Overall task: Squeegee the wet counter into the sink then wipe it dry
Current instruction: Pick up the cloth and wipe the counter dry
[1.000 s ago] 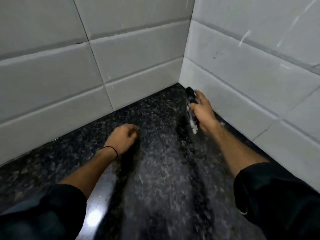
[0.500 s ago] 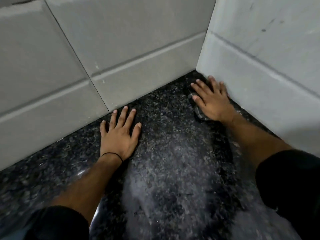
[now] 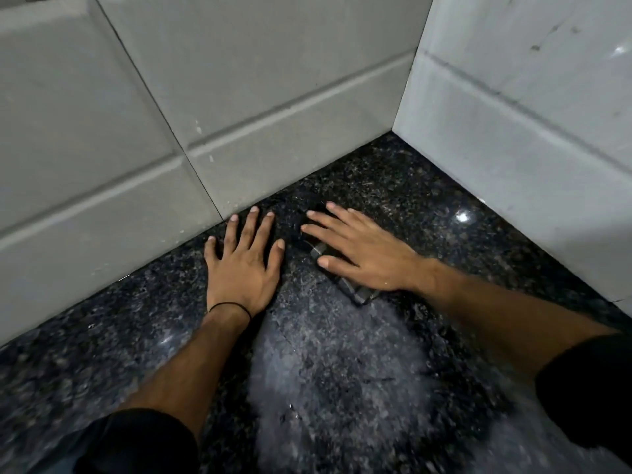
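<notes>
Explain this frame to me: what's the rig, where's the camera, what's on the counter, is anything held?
No machine here: a person's two bare hands, filmed by one wide-angle camera worn on the head and looking down. The surface is a dark speckled granite counter in a corner of pale grey wall tiles. The left hand, with a thin black wristband, lies flat and open on the stone. The right hand presses flat on a small dark flat tool, perhaps the squeegee; it is mostly hidden. A lighter, wet-looking patch lies nearer the camera. No sink is visible.
</notes>
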A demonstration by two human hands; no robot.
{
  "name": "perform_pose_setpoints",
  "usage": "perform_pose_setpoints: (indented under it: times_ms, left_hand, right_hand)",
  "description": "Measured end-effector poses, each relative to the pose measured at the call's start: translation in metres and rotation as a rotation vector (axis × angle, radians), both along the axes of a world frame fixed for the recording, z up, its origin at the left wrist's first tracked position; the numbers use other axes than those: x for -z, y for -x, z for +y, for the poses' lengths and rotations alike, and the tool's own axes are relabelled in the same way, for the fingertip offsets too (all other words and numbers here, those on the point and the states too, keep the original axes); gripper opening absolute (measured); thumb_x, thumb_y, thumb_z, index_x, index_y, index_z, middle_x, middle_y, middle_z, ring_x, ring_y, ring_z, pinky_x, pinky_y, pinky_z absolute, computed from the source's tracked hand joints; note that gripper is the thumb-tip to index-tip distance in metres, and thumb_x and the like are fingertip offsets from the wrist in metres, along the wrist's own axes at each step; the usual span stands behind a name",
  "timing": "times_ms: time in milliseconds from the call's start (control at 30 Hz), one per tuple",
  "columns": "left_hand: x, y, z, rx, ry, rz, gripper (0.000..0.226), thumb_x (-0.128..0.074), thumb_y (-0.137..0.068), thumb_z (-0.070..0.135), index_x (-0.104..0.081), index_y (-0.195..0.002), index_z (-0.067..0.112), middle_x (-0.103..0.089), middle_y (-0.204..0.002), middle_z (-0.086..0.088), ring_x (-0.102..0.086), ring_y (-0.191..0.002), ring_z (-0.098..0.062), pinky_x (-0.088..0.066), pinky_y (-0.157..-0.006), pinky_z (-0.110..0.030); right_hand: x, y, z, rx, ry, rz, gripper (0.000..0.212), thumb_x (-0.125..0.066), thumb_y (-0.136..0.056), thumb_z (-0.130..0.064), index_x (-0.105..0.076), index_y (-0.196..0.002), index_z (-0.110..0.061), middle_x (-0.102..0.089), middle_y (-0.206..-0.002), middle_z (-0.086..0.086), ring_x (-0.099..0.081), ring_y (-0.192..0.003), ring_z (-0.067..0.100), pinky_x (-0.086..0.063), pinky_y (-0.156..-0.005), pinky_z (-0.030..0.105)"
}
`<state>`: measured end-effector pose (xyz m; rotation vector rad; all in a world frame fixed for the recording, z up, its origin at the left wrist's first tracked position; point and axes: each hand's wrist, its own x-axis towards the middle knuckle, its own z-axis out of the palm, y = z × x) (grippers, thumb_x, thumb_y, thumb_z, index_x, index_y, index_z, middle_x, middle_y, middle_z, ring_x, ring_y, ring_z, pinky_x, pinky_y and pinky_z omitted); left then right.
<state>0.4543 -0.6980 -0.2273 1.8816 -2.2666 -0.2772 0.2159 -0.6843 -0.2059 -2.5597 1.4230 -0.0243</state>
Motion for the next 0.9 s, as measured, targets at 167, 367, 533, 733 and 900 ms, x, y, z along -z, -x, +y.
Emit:
perform_pose_setpoints:
  times_ms: [167,367,533,733,900]
  left_hand:
    - [-0.001,0.006,-0.001,0.016,-0.027,0.007,0.057,-0.018,-0.100,0.057,-0.013,-0.154,0.041,-0.007,-0.164,0.015,-0.001,-0.152,-0.015,-0.001,-0.119,-0.053]
    - [-0.013,0.001,-0.009,0.045,-0.148,0.410,0.049,-0.033,-0.103,0.045,-0.027,-0.152,0.039,-0.015,-0.163,0.014,-0.007,-0.151,-0.009,0.001,-0.119,-0.050]
    - [-0.023,-0.074,0.046,-0.176,0.083,0.404,0.051,-0.031,-0.097,0.042,-0.050,-0.141,0.025,-0.037,-0.156,0.002,-0.027,-0.147,-0.017,-0.016,-0.119,-0.049]
    - [-0.006,-0.139,0.106,-0.430,-0.066,0.034,0.054,-0.024,-0.101,0.051,-0.022,-0.154,0.037,-0.014,-0.164,0.004,-0.008,-0.152,-0.022,-0.002,-0.117,-0.059]
    - [-0.002,-0.146,0.107,-0.418,-0.054,0.033,0.054,-0.022,-0.103,0.050,-0.016,-0.155,0.038,-0.007,-0.165,0.008,-0.004,-0.152,-0.018,-0.002,-0.119,-0.056]
  right_hand:
    - [0.004,0.061,-0.040,0.479,0.032,0.043,0.062,-0.015,-0.100,-0.059,-0.002,-0.157,-0.038,0.000,-0.167,-0.005,0.005,-0.154,0.025,0.003,-0.121,0.050]
    - [0.012,-0.022,-0.031,0.560,0.049,0.040,0.060,-0.018,-0.101,-0.053,-0.008,-0.157,-0.037,-0.008,-0.167,0.003,-0.002,-0.153,0.034,-0.007,-0.121,0.059]
    - [0.005,-0.074,0.042,-0.064,0.050,0.059,0.056,-0.021,-0.102,-0.057,-0.008,-0.155,-0.044,-0.007,-0.167,-0.006,-0.001,-0.154,0.023,-0.003,-0.121,0.046]
    - [0.005,-0.017,-0.002,0.354,0.095,0.049,0.059,-0.021,-0.101,-0.057,-0.011,-0.156,-0.042,-0.010,-0.167,-0.004,-0.005,-0.153,0.028,-0.012,-0.120,0.059]
    - [0.004,-0.121,-0.010,0.577,0.033,-0.027,0.061,-0.015,-0.101,-0.056,-0.005,-0.158,-0.036,-0.002,-0.167,0.002,0.006,-0.152,0.036,0.001,-0.121,0.058]
